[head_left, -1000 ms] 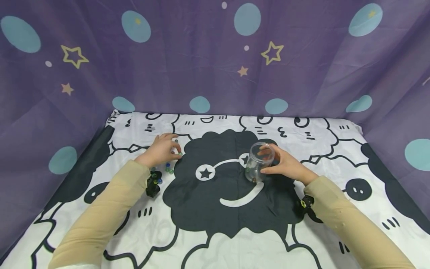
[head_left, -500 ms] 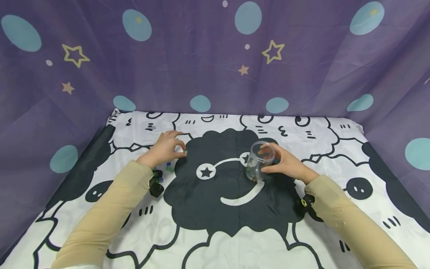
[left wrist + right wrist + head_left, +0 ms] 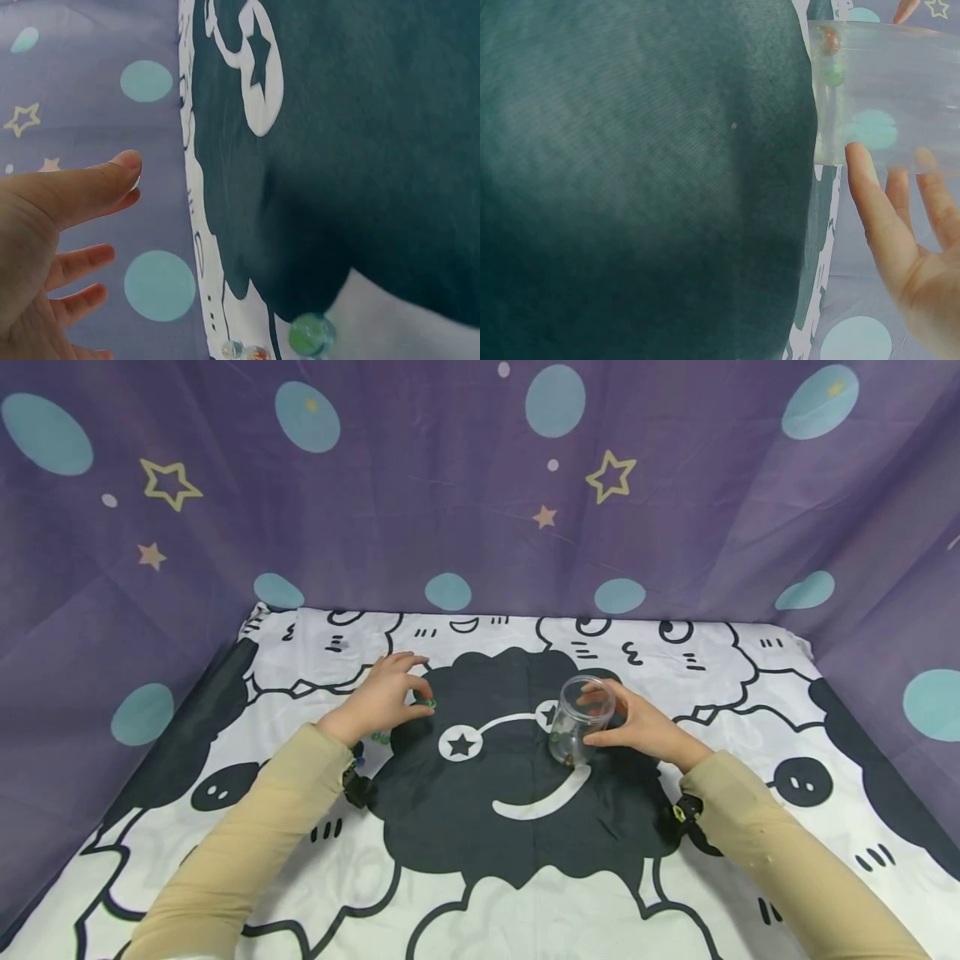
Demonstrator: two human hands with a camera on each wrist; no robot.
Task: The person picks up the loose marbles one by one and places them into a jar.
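Note:
A green marble is pinched between the thumb and forefinger of my left hand, above the left edge of the black printed shape. In the left wrist view the thumb of my left hand meets a fingertip, with a bit of clear glass between them. My right hand grips a clear jar around its side; the jar stands upright on the cloth. Through its wall in the right wrist view, a reddish marble and a green marble lie at the bottom.
Several loose marbles lie by my left wrist, among them a green one and a blue one. A green marble shows large in the left wrist view. The patterned cloth covers the table; a purple curtain hangs behind.
My left hand has moved right, away from the loose marbles, carrying the green marble. My right hand and the jar have stayed in place.

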